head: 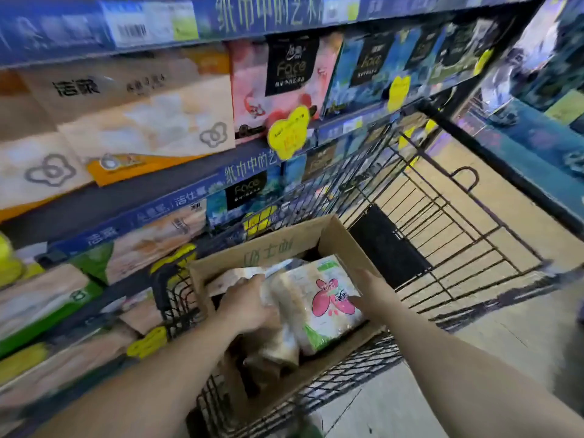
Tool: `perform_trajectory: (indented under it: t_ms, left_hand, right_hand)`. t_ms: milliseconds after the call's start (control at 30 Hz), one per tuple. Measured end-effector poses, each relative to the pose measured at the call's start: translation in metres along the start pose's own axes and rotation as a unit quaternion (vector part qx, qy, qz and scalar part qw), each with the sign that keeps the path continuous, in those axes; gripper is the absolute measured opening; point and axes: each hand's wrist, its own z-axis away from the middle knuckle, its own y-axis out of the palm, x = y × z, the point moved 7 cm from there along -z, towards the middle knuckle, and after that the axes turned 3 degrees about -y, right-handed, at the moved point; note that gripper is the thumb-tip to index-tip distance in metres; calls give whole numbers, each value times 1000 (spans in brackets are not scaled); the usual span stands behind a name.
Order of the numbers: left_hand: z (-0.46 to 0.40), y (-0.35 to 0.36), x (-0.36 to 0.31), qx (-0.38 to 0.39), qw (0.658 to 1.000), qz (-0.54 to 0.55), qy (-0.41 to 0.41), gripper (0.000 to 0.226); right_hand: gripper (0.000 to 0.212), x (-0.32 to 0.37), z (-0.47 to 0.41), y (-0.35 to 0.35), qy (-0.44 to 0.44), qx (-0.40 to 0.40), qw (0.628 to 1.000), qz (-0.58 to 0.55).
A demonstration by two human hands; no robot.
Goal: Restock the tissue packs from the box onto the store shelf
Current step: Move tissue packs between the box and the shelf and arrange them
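Tissue pack: a pack [322, 303] with a pink flower print and a green corner lies tilted in the open cardboard box [339, 240], raised above the other wrapped packs [275, 343] lower in the box.
Left hand: the left hand [248, 303] lies on the pack's left end, fingers curled over its plastic wrap and gripping it.
Right hand: the right hand [368, 290] lies against the pack's right end, fingers fairly straight and pressed to its side; the fingertips are partly hidden, so whether they hook under it cannot be told.
Box: it sits in a black wire cart [420, 197], at the end nearest the person.
Shelf: the store shelf [177, 200] stands just left of the cart, its tiers filled with tissue packages and hung with yellow price tags [289, 132].
Floor: pale tiles [388, 403] show beside and under the cart.
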Motion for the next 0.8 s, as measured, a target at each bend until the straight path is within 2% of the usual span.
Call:
perform_trajectory:
  t_ms: [100, 200, 267, 400, 467, 567, 633, 700, 800]
  left_hand:
    - [-23, 36, -6, 2, 999, 10, -49, 89]
    - [-41, 75, -20, 26, 990, 78, -111, 88]
    - [-56, 99, -26, 29, 984, 119, -126, 96]
    - [-73, 134, -32, 22, 962, 210, -176, 109]
    - [-75, 145, -36, 6, 945, 262, -195, 115]
    - [-74, 162, -37, 6, 905, 341, -253, 112]
    - [-75, 169, -31, -3, 892, 358, -275, 110]
    - [-73, 171, -26, -8, 894, 347, -284, 101]
    - [-71, 170, -20, -10, 883, 375, -283, 83]
  right_hand:
    - [79, -33, -40, 13, -10, 39, 999, -8]
    - [81, -62, -71, 34, -5, 80, 996, -33]
    - [81, -78, -92, 53, -3, 107, 993, -48]
    - [79, -87, -115, 89, -19, 152, 986, -72]
    - [84, -91, -119, 99, -10, 145, 984, -102]
    - [101, -94, -126, 101, 12, 102, 985, -138]
    - [116, -96, -132, 104, 33, 117, 980, -159]
    - [117, -96, -135, 108, 54, 151, 976, -149]
    - [104, -100, -138, 109, 95, 157, 969, -167]
